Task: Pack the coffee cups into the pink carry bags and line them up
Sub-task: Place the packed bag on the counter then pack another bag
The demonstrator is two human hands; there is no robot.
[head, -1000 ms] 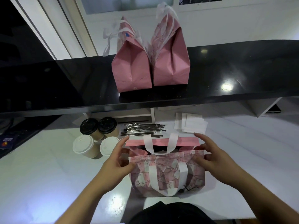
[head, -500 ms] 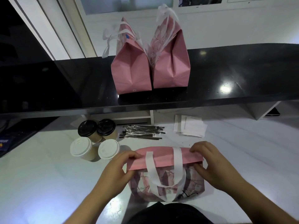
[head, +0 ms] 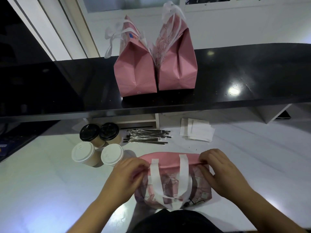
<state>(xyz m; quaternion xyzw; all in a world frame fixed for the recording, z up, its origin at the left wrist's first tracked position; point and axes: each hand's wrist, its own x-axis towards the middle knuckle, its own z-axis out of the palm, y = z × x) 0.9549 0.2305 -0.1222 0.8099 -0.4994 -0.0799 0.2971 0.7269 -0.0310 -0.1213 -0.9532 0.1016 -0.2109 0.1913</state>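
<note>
While pink bag [head: 170, 161] lies flat — both hands pinch top edge: left [head: 125, 177], right [head: 220, 172], fingers seemingly curled.

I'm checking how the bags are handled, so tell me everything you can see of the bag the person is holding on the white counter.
The pink carry bag lies on the white counter, near the person. It looks like soft fabric: plain pink top band, patterned front, white looped handles. The left hand and right hand each pinch an end of its top edge. Its contents are hidden.
</note>
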